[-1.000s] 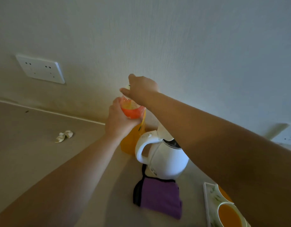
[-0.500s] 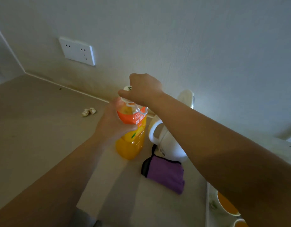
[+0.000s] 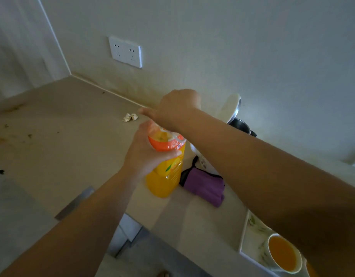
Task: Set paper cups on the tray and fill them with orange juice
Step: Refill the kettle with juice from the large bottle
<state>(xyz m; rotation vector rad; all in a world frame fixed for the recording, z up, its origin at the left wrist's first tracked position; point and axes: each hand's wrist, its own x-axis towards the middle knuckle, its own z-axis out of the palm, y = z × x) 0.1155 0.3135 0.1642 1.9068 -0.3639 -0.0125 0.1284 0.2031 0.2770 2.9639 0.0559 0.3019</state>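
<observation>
An orange juice bottle [image 3: 166, 176] with an orange label stands upright on the beige counter [image 3: 62, 136]. My left hand [image 3: 144, 154] wraps around its upper part. My right hand [image 3: 176, 108] is closed over the bottle's top, hiding the cap. At the bottom right a white tray [image 3: 250, 236] holds a paper cup [image 3: 282, 252] full of orange juice; the edge of a second filled cup shows beside it, mostly hidden by my right forearm.
A white kettle [image 3: 230, 110] with its lid up stands behind the bottle against the wall. A purple cloth [image 3: 204, 184] lies to the bottle's right. A crumpled scrap [image 3: 130, 117] lies further back. A wall socket [image 3: 125, 51] is above. The counter edge runs below.
The view has swung so the bottle sits lower and more central. Both hands stay on the bottle; the right hand keeps its grip on the top.
</observation>
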